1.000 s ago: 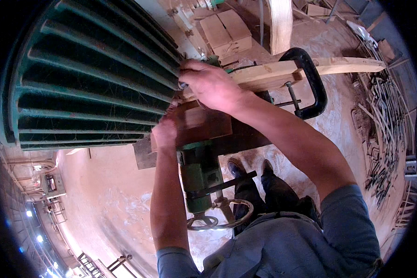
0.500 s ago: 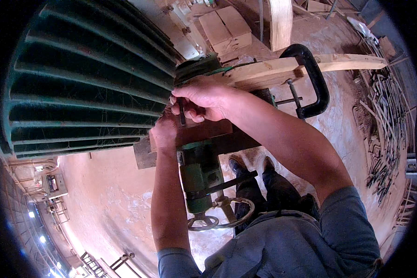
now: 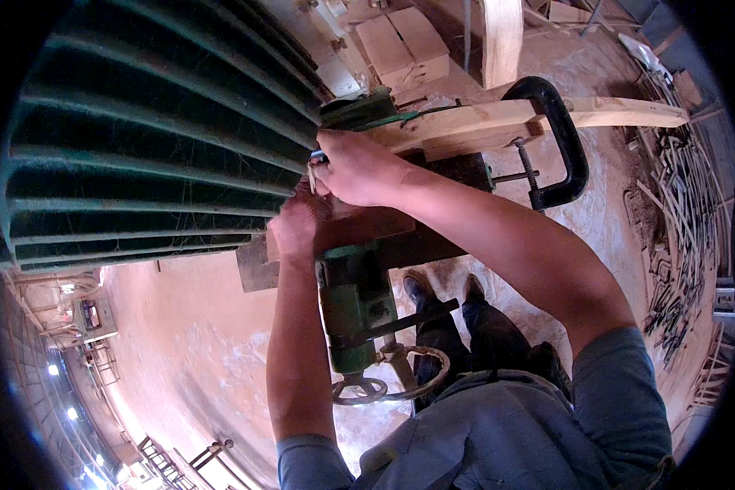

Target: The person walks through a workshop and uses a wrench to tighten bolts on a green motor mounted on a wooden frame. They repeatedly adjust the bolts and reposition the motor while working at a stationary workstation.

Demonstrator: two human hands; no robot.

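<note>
The grip of the right hand (image 3: 358, 169) has curled fingers beside a slim pale piece (image 3: 312, 177); I cannot tell whether they pinch it. The left hand (image 3: 295, 226) is partly hidden, its grip unclear. Both are at one ribbed green housing (image 3: 155, 159), above one flat brown board (image 3: 367, 226). Two round handwheels (image 3: 361, 401), one black C-clamp (image 3: 576, 151) on a curved wooden beam (image 3: 629, 112); pale, dusty workshop floor (image 3: 188, 327).

dark machine table (image 3: 445, 237): brown block (image 3: 367, 229) | floor (image 3: 196, 335): cardboard box (image 3: 402, 49), strip pile (image 3: 682, 237)
</note>
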